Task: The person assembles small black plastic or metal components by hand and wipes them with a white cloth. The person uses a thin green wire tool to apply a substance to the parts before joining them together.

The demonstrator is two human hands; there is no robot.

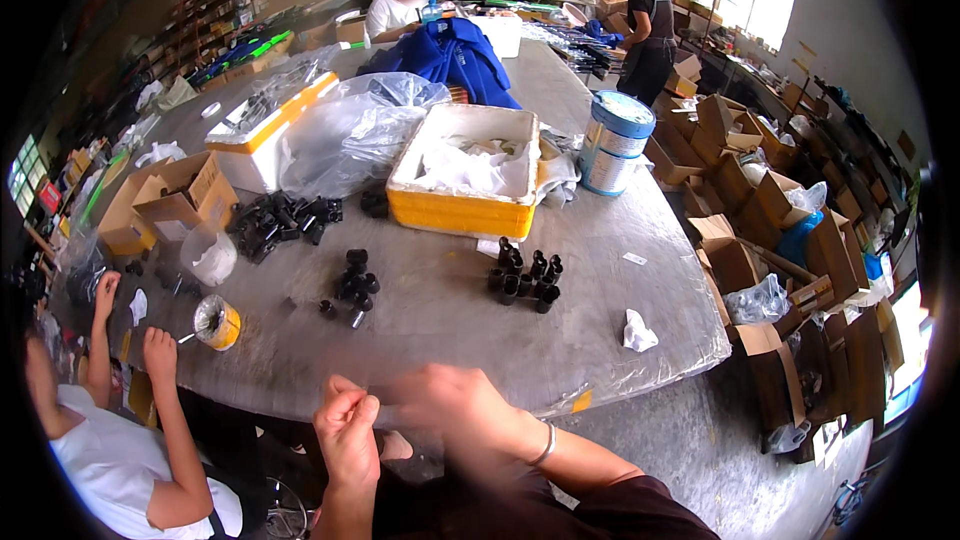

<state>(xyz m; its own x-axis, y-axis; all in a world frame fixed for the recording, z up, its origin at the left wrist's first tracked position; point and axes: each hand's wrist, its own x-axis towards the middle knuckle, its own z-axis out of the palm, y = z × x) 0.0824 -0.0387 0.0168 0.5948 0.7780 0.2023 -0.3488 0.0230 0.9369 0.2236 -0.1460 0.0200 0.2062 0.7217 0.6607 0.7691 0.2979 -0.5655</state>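
Head view: a far foam box (460,215) holds crumpled white material (468,170); black tubes (547,298) stand beyond the left hand (348,432), clenched, any contents hidden, and blurred right hand (472,408), grip unclear.

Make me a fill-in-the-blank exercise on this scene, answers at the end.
1. The silvery round bracelet circles the wearer's ____ (left/right) wrist.
2. The wearer's bare right hand looks more ____ (blurred/sharp) than the bare left hand.
3. The grouped black cylindrical pieces are ____ (left/right) of the crumpled white tissue.
4. The white-and-yellow foam box is ____ (nearer/farther) than those pieces.

Missing words: right; blurred; left; farther.
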